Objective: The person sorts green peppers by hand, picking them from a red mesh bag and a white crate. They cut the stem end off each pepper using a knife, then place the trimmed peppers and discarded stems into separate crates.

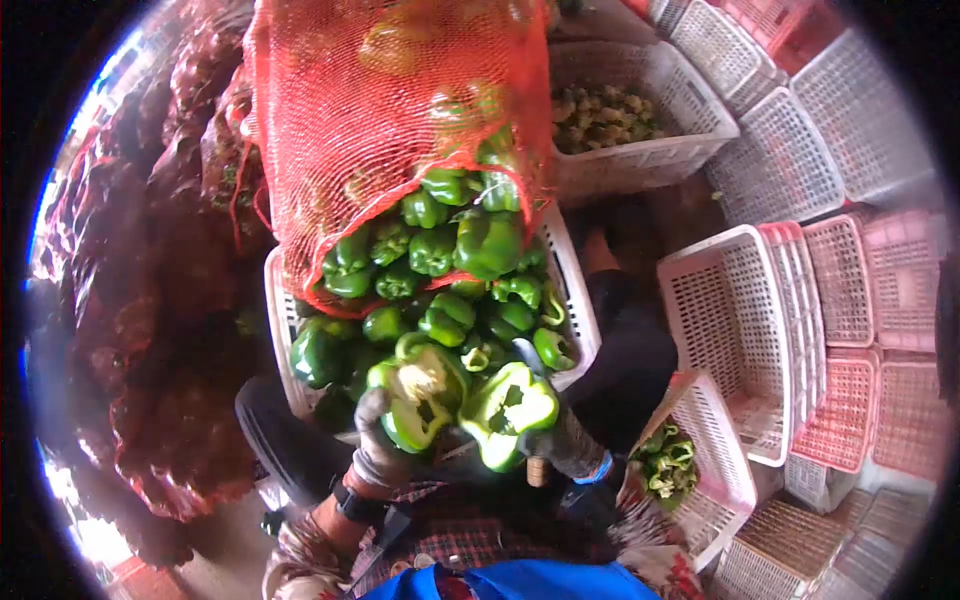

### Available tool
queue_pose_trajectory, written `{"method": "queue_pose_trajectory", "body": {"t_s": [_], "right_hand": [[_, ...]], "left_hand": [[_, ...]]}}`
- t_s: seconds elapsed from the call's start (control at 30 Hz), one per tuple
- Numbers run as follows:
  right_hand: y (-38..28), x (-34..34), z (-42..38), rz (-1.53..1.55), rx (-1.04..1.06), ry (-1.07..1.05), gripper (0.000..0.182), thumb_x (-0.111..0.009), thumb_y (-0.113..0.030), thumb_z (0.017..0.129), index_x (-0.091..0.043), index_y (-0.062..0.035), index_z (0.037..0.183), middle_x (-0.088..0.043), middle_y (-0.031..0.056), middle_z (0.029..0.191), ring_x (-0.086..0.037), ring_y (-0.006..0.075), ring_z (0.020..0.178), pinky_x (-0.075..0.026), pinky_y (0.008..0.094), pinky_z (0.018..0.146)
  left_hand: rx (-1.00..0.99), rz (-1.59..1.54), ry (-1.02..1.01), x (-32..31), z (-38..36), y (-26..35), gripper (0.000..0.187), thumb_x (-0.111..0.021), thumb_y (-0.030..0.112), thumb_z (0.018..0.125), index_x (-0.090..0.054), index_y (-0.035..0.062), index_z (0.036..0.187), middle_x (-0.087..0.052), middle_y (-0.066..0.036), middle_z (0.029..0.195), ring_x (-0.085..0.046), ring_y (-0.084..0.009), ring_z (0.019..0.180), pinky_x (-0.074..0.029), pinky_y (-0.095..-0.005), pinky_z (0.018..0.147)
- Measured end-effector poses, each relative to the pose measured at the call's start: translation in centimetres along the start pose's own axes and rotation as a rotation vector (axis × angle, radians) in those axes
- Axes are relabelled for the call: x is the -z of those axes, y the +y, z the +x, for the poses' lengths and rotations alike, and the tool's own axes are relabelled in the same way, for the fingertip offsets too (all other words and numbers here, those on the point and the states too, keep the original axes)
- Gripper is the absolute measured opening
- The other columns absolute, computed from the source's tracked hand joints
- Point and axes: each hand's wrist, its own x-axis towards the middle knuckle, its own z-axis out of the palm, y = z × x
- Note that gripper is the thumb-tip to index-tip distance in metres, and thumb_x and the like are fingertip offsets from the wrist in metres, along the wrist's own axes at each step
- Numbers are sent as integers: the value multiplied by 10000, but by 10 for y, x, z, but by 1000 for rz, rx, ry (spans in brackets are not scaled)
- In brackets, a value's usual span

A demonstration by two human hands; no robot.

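Observation:
My gloved left hand is closed on an opened green bell pepper piece, its pale core and seeds facing up. In my gloved right hand is another cut bell pepper piece, hollow side up. A short wooden handle sticks out below the right palm; what it belongs to is hidden. Just beyond both hands, whole green bell peppers fill a white plastic crate. More peppers spill from the mouth of a red mesh sack resting over the crate.
At my right, a tilted white crate holds green pepper scraps. Stacked crates stand beyond it. Another crate at the back contains pale yellowish pieces. Filled dark red sacks are piled on the left.

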Motion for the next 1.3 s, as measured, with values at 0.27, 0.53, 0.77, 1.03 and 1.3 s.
{"method": "queue_pose_trajectory", "body": {"t_s": [0.27,0.53,0.77,1.03,1.3], "right_hand": [[-67,10,17,-1819,366,410,824,-801,-182,634,-441,-56,1364,-615,168,1106,-623,300,845,-506,383,731],[-58,3,31,-1365,-69,227,536,-632,-190,877,-463,-79,1374,-580,159,1269,-626,250,1059,-492,331,905],[12,-55,30,-660,9,122,676,-701,-306,841,-386,-21,1367,-587,123,1120,-593,255,925,-484,380,834],[37,-68,30,-1051,429,187,582,-752,-365,742,-526,-25,1156,-631,204,978,-626,413,869,-517,459,746],[34,-28,30,-848,105,-91,505,-612,-271,843,-477,-58,1281,-628,206,963,-630,381,847,-517,436,715]], "left_hand": [[-278,216,186,-3,0,59,673,-582,454,875,-395,51,1380,-512,-114,1313,-500,-276,1214,-433,-425,1006],[-329,517,153,-21,-2,44,942,-766,32,586,-323,67,1416,-446,-94,1312,-466,-217,1197,-367,-343,1040],[-788,1410,-187,-29,1,43,987,-832,202,590,-319,-20,1403,-379,-255,1380,-418,-420,1262,-370,-433,1052],[-197,357,56,-25,-5,5,823,-729,269,778,-289,61,1442,-440,-88,1333,-441,-212,1218,-357,-328,1035],[108,19,-7,-35,-5,-5,637,-612,360,844,-404,44,1357,-571,-90,1177,-587,-211,1017,-467,-366,912]]}}
